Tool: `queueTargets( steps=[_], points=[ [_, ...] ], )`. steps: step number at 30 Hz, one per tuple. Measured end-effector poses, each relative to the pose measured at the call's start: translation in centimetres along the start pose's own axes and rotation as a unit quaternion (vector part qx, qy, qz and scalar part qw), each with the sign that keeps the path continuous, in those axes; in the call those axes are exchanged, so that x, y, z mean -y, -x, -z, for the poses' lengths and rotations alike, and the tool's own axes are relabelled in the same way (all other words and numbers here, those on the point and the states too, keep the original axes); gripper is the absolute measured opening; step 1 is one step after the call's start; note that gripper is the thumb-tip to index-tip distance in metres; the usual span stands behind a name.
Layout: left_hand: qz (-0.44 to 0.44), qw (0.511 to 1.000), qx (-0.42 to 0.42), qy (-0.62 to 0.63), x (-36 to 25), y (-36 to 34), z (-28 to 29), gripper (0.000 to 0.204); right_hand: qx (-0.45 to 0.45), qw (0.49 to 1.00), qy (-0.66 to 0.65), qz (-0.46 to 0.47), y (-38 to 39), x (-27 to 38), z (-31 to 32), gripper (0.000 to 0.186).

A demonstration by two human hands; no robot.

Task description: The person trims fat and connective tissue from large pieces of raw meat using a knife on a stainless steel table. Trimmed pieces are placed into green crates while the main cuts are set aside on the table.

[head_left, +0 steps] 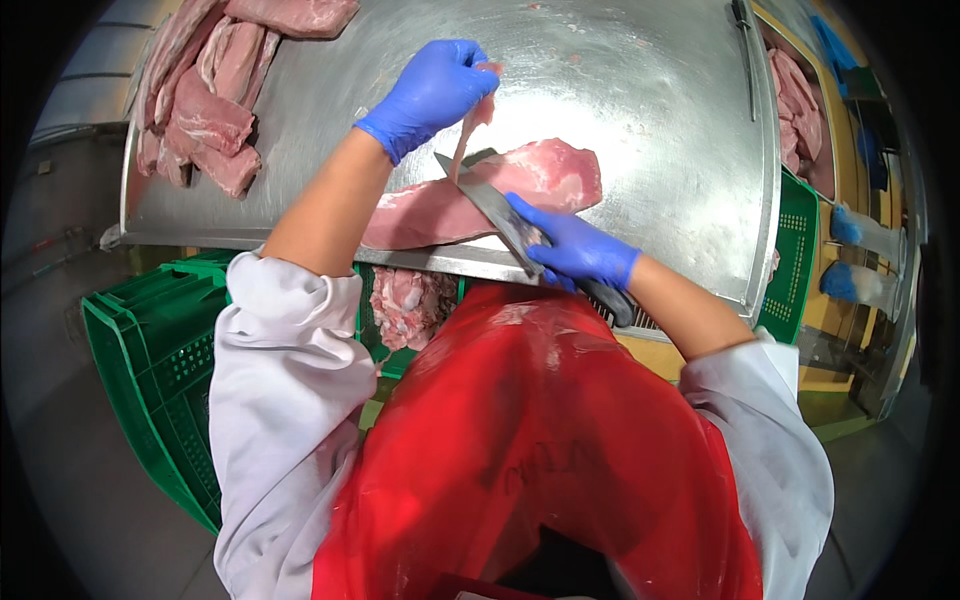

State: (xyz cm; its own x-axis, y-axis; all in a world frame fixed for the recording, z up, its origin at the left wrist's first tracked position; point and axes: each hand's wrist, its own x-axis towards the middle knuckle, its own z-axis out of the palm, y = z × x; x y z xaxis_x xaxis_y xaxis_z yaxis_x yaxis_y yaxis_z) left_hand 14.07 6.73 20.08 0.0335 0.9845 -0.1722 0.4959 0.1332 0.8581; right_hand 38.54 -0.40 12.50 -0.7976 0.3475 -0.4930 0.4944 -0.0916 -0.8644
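Note:
My left hand [428, 95], in a blue glove, is raised over the steel table with fingers pinched on a thin pink meat strip [468, 128]. The strip hangs down to a long pink piece of meat [545, 175] lying at the table's near edge. My right hand [575, 248], also gloved in blue, grips a knife [490, 205] whose blade crosses that meat diagonally, meeting the strip's lower part. The knife's dark handle sticks out below my fingers.
A meat pile [215, 110] lies at the table's [320, 120] left. More meat [795, 105] is in a container at right. Green crates [160, 370] [790, 255] flank the table. Meat trimmings [410, 305] sit in a crate beneath the front edge. A dark rod [745, 55] lies along the right edge.

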Motion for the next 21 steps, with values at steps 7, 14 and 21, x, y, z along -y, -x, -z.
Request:
queueTargets(
  steps=[7, 14, 21],
  points=[
    [-0.103, 0.994, 0.020, 0.043, -2.6, 2.8, 2.9, 0.026, 0.028, 0.998, -0.020, -0.044, -7.8, 3.8, -2.8, 0.077],
    [-0.147, 0.951, -0.093, 0.254, -7.9, 7.4, 11.0, 0.012, 0.085, 0.994, -0.004, -0.071, -4.1, 4.3, -3.8, 0.075],
    [-0.129, 0.960, -0.188, 0.162, -9.8, 17.9, 17.4, 0.017, 0.106, 0.988, -0.072, -0.091, -4.2, 5.3, -3.2, 0.073]
  ],
)
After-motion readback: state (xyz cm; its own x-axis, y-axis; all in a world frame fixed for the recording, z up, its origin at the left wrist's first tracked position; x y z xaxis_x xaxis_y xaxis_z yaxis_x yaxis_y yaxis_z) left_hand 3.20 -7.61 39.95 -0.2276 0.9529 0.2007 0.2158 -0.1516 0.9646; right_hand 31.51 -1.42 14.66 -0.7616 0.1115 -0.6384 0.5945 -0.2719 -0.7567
